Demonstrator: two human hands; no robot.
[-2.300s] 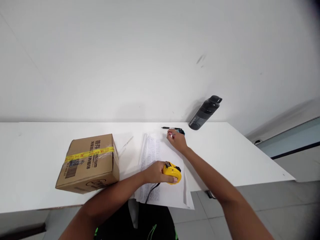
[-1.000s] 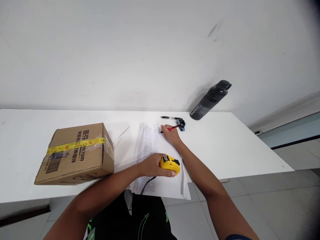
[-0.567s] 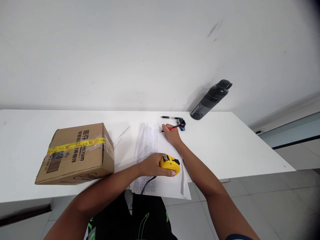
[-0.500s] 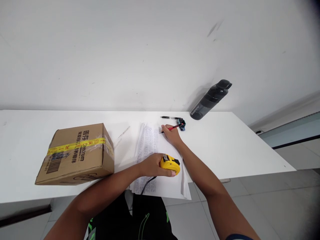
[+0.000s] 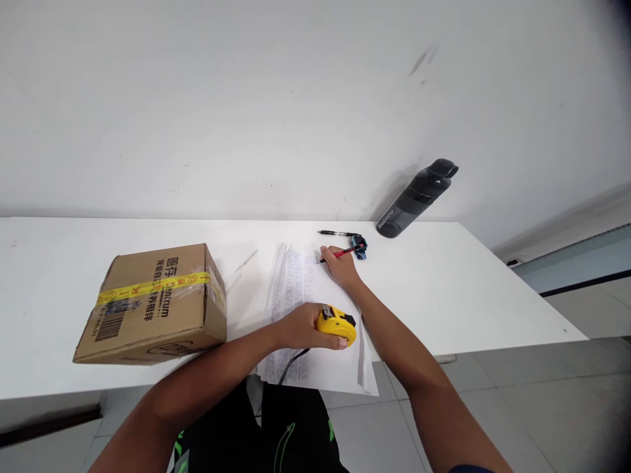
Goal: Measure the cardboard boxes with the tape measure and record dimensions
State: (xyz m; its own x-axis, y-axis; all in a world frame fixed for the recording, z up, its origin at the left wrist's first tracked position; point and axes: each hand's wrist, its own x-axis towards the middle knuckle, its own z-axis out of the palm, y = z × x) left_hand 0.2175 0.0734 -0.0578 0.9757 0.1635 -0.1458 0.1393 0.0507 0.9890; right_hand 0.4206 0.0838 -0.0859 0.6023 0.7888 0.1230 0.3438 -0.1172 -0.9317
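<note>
A: What is the left hand (image 5: 304, 326) doing?
B: It is curled around a yellow tape measure (image 5: 341, 328), thumb along the near side. The tape measure sits over the lower part of the paper sheets (image 5: 335, 295), and a black cord (image 5: 292, 364) loops out from beneath that hand.
A: And the right hand (image 5: 342, 268)?
B: Fingers pinched on a red pen (image 5: 349, 251), its dark tip pointing left, at the upper part of the sheets. I can't tell whether the tip touches the paper.
A: What is on those sheets?
B: Dense columns of writing down the left half, too small to read; the right half looks mostly white. Their near edge hangs past the front of the white worktop (image 5: 458, 289).
A: Anything close to the red pen?
B: A small teal-and-black object (image 5: 359, 248) by its rear end, and a black pen (image 5: 339, 233) lying just behind.
A: Farther off?
B: A dark bottle (image 5: 405, 205) stands near the wall (image 5: 276, 105), back right. A cardboard box (image 5: 172, 302) with yellow tape across its top rests left of the sheets, beside the left forearm.
</note>
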